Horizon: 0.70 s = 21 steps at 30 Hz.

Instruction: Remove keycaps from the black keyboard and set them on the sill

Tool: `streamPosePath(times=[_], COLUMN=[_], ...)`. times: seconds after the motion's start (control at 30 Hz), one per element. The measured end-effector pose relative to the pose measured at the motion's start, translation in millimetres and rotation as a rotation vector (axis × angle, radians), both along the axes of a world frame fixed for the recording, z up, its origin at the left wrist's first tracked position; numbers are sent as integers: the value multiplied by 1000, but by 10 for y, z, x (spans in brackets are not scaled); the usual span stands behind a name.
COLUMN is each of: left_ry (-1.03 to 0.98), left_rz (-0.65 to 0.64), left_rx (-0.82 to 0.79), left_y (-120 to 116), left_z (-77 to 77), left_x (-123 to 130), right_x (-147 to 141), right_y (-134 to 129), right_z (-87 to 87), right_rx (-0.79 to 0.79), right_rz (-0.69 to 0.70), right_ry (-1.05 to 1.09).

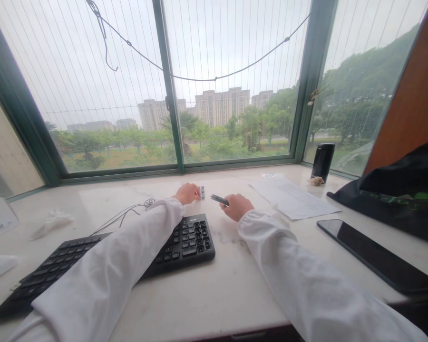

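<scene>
Beyond the top edge of the black keyboard (194, 256), my left hand (187, 193) is closed, its fingertips at a small silver-grey piece with raised bumps (202, 192), which looks like a blister strip. A short way to the right, my right hand (239, 207) grips a slim dark grey stick-shaped tool (219, 199); its tip points left toward the small piece without touching it. The tool's exact kind is too small to tell. My left forearm crosses above the keyboard and hides its middle.
A printed paper sheet (296, 197) lies to the right, with a black can (323, 162) behind it. Nearer are a dark phone-like slab (374, 254) and a black bag (395, 199). Crumpled tissue (53, 222) and a cable (123, 213) lie left. A window (180, 95) closes off the back.
</scene>
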State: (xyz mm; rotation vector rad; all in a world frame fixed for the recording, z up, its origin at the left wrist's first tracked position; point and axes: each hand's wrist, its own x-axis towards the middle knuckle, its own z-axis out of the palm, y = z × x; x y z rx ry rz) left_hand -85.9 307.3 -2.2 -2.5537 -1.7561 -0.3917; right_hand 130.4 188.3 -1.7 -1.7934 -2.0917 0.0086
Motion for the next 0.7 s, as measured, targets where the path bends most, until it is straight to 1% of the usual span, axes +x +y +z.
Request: streamPosePath(times=[0.17, 0.27, 0.33, 0.43, 0.53, 0.6, 0.7], left_ry=[-5, -5, -6, -10, -11, -3, 28], left_rz=[3, 9, 13, 11, 0, -18, -77], left_rx=[0, 6, 13, 29, 51, 64, 77], left_y=[-64, -122, -174, -286, -456, -611, -905], left_z=[26, 71, 128, 255, 398, 473, 522], left_x=[16, 19, 9, -31, -98, -153, -239], right_x=[-4, 2, 6, 11, 13, 16, 21], right_y=[-1, 19, 42, 69, 73, 63, 39], right_z=[1, -17, -33, -45, -33, -15, 12], right_rx=[-13, -11, 3, 13, 9, 14, 44], right_rz=[0, -2, -5, -1, 5, 9, 25], right_ry=[0, 7, 12, 33, 84, 122, 154])
